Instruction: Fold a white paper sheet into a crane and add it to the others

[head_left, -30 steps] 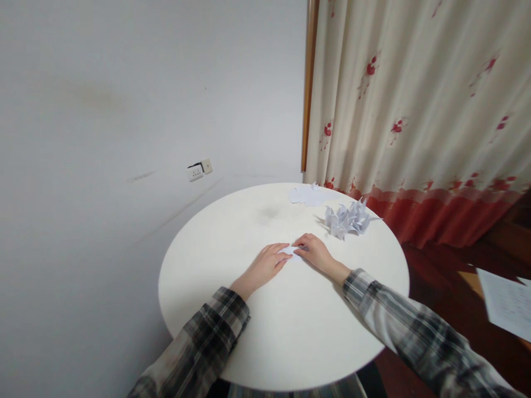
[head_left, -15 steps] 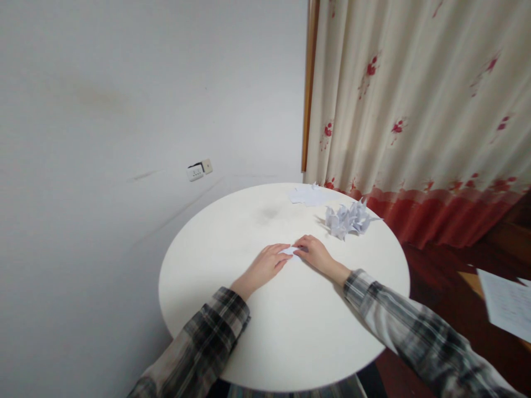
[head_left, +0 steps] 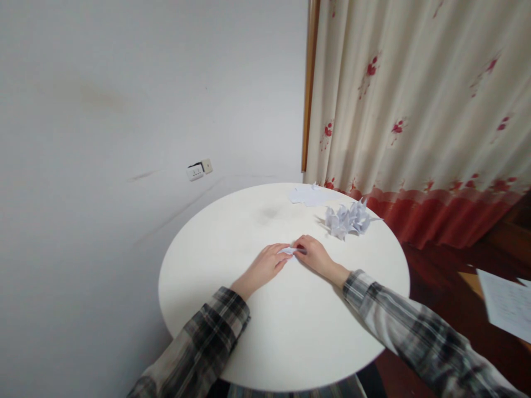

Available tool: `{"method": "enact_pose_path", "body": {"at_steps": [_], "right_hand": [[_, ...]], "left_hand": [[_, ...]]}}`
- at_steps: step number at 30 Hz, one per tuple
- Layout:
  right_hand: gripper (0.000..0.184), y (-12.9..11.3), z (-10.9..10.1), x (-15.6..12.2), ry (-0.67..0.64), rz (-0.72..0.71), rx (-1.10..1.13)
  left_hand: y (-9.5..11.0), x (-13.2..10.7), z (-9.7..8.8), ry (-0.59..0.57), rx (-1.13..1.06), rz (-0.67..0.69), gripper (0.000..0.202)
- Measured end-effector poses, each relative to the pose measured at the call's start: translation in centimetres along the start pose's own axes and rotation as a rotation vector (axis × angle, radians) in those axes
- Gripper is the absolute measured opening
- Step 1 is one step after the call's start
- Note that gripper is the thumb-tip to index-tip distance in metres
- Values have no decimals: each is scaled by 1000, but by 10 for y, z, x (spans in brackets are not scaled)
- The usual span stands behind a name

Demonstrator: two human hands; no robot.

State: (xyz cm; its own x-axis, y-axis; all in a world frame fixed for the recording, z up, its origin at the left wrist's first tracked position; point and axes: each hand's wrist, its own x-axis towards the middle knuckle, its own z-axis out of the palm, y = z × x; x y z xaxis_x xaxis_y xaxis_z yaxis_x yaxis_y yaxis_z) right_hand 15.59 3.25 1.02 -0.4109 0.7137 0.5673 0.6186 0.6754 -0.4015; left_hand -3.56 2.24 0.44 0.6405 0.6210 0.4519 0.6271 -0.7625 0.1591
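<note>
A small folded piece of white paper [head_left: 289, 251] lies near the middle of the round white table [head_left: 215, 260]. My left hand [head_left: 265, 265] rests flat on its left part, fingers stretched out and pressing down. My right hand [head_left: 314, 254] meets it from the right, fingers curled and pinching the paper's edge against the table. Most of the paper is hidden under the two hands.
A cluster of folded white paper figures [head_left: 347, 218] sits at the table's back right, with flat paper sheets [head_left: 309, 194] behind it near the rim. A floral curtain [head_left: 415, 110] hangs to the right. A printed sheet [head_left: 504, 301] lies at the lower right, and a wall socket [head_left: 199, 169] at the left.
The right hand has shifted slightly left and closed tighter over the paper. The left hand has stayed in place.
</note>
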Motion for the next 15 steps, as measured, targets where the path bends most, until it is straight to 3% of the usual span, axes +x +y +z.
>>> {"method": "enact_pose_path", "body": {"at_steps": [15], "right_hand": [[8, 2, 4, 1, -43, 129, 152]], "left_hand": [[1, -1, -3, -12, 51, 10, 31]]}}
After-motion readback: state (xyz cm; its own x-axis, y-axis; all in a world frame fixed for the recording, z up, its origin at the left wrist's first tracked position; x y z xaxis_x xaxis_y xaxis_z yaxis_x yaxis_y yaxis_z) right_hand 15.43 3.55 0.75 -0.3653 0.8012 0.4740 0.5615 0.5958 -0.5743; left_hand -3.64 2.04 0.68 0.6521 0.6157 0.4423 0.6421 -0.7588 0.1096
